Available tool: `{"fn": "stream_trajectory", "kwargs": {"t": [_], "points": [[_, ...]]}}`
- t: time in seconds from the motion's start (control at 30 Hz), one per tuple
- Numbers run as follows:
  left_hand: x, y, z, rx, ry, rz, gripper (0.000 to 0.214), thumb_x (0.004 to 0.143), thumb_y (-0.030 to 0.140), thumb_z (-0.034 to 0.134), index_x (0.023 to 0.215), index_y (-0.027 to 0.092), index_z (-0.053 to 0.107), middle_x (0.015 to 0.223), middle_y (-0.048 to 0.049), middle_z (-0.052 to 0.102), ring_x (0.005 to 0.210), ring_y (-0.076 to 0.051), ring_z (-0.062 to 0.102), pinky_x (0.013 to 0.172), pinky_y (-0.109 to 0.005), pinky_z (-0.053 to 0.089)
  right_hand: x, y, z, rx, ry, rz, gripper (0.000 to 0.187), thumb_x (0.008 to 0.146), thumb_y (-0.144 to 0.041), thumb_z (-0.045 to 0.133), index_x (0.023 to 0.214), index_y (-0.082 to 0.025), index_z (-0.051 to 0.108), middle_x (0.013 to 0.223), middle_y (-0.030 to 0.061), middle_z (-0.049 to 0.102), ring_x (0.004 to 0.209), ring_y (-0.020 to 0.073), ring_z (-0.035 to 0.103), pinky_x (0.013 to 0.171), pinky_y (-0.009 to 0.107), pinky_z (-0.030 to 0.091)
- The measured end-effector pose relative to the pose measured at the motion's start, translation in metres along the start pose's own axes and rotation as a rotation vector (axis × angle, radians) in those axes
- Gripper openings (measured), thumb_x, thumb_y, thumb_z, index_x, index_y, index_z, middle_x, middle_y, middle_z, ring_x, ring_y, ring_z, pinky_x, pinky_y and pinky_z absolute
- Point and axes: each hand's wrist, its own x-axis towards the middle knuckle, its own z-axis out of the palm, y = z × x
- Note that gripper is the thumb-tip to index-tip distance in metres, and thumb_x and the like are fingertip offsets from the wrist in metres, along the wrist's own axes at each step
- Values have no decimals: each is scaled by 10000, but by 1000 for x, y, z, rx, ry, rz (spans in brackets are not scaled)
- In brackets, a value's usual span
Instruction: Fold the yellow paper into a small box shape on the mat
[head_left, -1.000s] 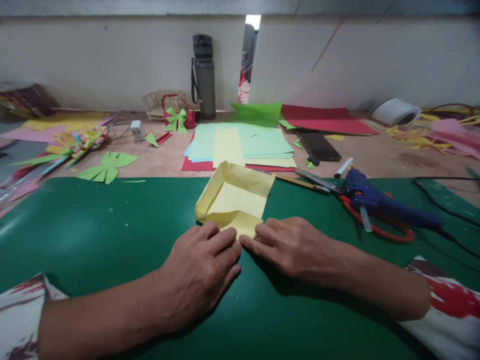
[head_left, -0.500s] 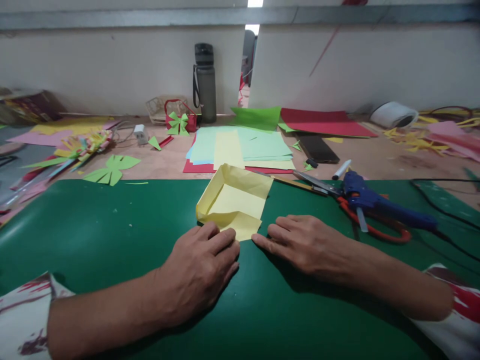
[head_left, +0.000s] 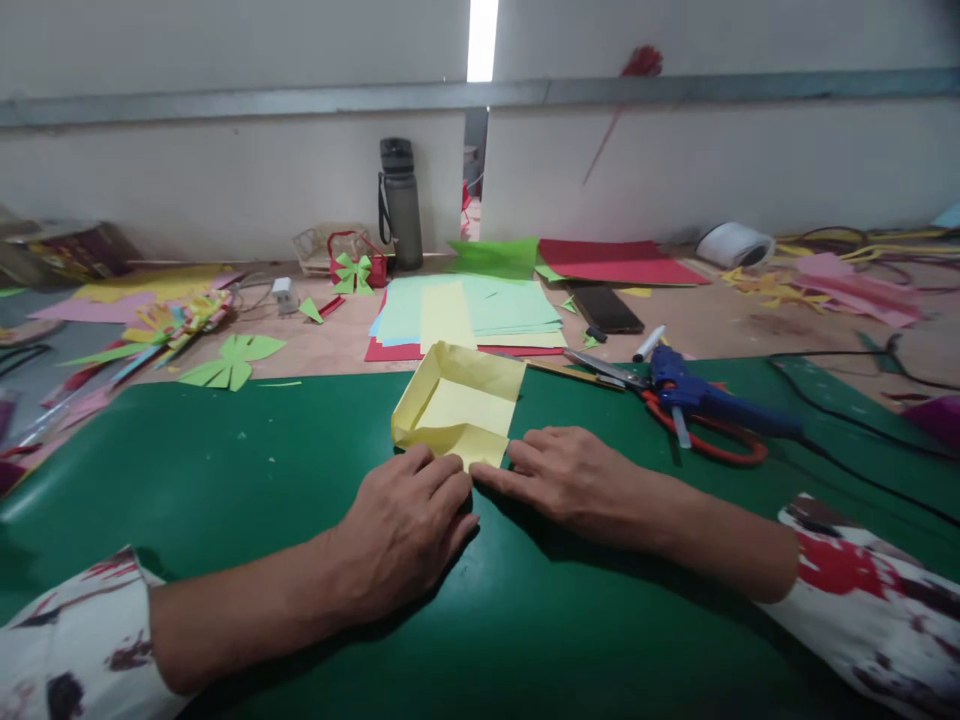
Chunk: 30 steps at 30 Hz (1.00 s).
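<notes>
A part-folded yellow paper box point(head_left: 472, 400) lies on the green mat point(head_left: 315, 640), its back and left walls standing up and its near side creased. My left hand point(head_left: 409, 515) is closed on the near edge of the paper, fingers curled over it and the thumb pointing right. At the near right corner, my right hand point(head_left: 566, 480) has its index fingertip against the same edge, close to the left fingers. Its other fingers are bent, and its thumb is hidden.
Right of the box lie red-handled scissors point(head_left: 720, 440) under a blue glue gun point(head_left: 697, 390), plus a pencil point(head_left: 574, 373) and white marker point(head_left: 649, 343). Behind are stacked coloured sheets point(head_left: 510, 305), a phone point(head_left: 607, 308) and a grey bottle point(head_left: 405, 215). Green paper cut-outs point(head_left: 234, 362) lie left.
My right hand has slid left along the paper's near edge, and its index fingertip is now nearer my left fingers. The camera view has shifted up and right.
</notes>
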Motion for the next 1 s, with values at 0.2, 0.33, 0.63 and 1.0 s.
{"fn": "stream_trajectory", "kwargs": {"t": [0.2, 0.33, 0.63, 1.0], "points": [[2, 2, -4, 56, -108, -18, 320, 873, 379, 453, 1085, 152, 533, 991, -76, 569, 847, -224, 477, 749, -390, 448, 4, -9, -4, -21, -84, 74, 333, 836, -131, 473, 1165, -176, 452, 824, 42, 556, 683, 175, 498, 527, 276, 298], [1, 0, -4, 91, -125, 2, 317, 870, 402, 464, 1078, 177, 545, 1002, -71, 560, 850, -213, 499, 746, -370, 450, -4, -8, -8, 7, -95, 113, 324, 816, -100, 472, 1134, -161, 474, 826, 52, 563, 717, 181, 504, 555, 277, 321], [23, -5, -10, 295, -250, 169, 125, 867, 124, 445, 950, 145, 537, 874, -59, 559, 715, -191, 538, 542, -296, 460, -4, 20, -3, 191, 70, 455, 264, 842, -71, 391, 954, -158, 614, 804, 58, 592, 707, 147, 521, 614, 259, 344], [11, -66, -20, 279, -95, 216, 183, 893, 129, 403, 863, 157, 582, 859, -62, 628, 789, -167, 576, 706, -290, 474, -8, 44, -5, 291, 264, 769, 268, 857, -82, 365, 1018, -111, 576, 885, 90, 633, 810, 166, 573, 708, 268, 414]]}}
